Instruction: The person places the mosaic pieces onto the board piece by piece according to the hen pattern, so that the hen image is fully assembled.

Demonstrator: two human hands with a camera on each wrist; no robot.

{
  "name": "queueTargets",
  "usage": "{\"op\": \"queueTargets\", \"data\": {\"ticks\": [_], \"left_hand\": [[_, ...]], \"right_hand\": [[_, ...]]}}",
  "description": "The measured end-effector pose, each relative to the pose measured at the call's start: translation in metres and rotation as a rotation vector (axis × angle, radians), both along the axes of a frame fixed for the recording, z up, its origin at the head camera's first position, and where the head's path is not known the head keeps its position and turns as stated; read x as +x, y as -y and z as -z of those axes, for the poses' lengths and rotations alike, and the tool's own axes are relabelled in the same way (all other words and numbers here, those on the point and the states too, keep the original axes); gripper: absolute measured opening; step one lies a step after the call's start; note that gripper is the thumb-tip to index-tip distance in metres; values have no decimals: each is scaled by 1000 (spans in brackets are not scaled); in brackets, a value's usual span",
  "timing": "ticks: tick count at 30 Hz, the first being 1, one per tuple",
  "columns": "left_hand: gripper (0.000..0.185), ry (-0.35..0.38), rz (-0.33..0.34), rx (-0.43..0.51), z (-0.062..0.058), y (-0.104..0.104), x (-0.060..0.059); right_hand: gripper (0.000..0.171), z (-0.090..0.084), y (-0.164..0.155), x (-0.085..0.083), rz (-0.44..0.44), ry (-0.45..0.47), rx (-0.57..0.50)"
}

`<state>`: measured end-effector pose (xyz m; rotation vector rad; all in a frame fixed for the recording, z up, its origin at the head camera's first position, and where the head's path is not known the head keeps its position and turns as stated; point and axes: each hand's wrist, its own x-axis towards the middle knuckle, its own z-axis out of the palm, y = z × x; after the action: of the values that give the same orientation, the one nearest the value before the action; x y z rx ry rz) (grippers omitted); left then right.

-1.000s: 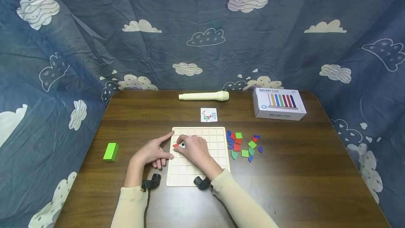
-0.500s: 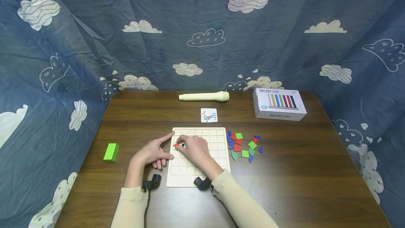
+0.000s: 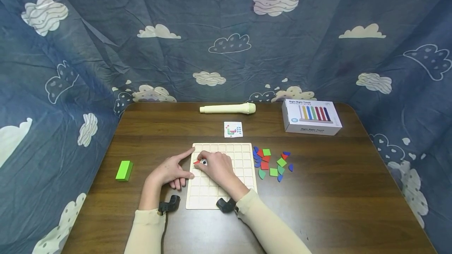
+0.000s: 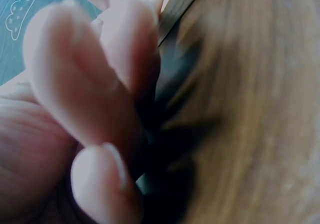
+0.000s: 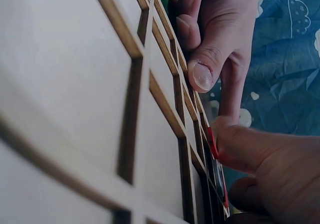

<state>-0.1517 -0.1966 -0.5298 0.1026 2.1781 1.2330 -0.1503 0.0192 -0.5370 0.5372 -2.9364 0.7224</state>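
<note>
A pale wooden grid board [image 3: 243, 156] lies on the brown table [image 3: 335, 191]. My right hand [image 3: 208, 162] rests on its upper left squares, with the fingertips pinching a small red piece [image 3: 195, 162] next to a round black-and-white eye piece [image 3: 204, 162]. In the right wrist view the red piece [image 5: 212, 140] stands on edge in a grid square [image 5: 75, 83] under my right fingers [image 5: 250, 149]. My left hand [image 3: 176, 167] lies beside the board. Its index finger stretches along the left edge and its thumb [image 5: 202, 73] presses that edge. The left wrist view shows only blurred fingers [image 4: 95, 83] above the wood.
Several loose red, green and blue pieces [image 3: 270, 162] lie right of the board. A pattern card [image 3: 233, 129] sits behind it, with a cream cylinder [image 3: 227, 108] further back. A white abacus box [image 3: 312, 117] stands back right, a green block [image 3: 124, 169] at left. Cloud-print cloth surrounds the table.
</note>
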Motion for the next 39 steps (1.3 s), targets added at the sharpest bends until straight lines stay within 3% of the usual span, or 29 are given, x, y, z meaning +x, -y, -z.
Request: {"op": "queueTargets", "data": {"ticks": [4,8,13,18,21,25,30,39], "left_hand": [[101,1,-1,1,0,0,0],[100,4,-11,-4,0,-1,1],[101,0,-20,-17,1,-4,1],[101,0,-18,-15,0,-3,2],[102,13,-14,-8,-1,-3,2],[102,14,-19,-8,-2,-2,1],[102,14,-21,-11,-1,-2,2],[101,25,-41,-7,-1,-4,2]], "right_hand": [[26,-11,-7,2,26,15,-68],[28,-31,-30,0,69,79,-210],[30,-46,-96,-9,110,182,-404],[37,-34,-179,-20,139,264,-505],[38,-23,-217,-23,174,313,-452],[41,-15,-243,-26,174,380,-297],[40,-13,-249,-28,160,446,-181],[35,-13,-241,-27,160,418,-51]]}}
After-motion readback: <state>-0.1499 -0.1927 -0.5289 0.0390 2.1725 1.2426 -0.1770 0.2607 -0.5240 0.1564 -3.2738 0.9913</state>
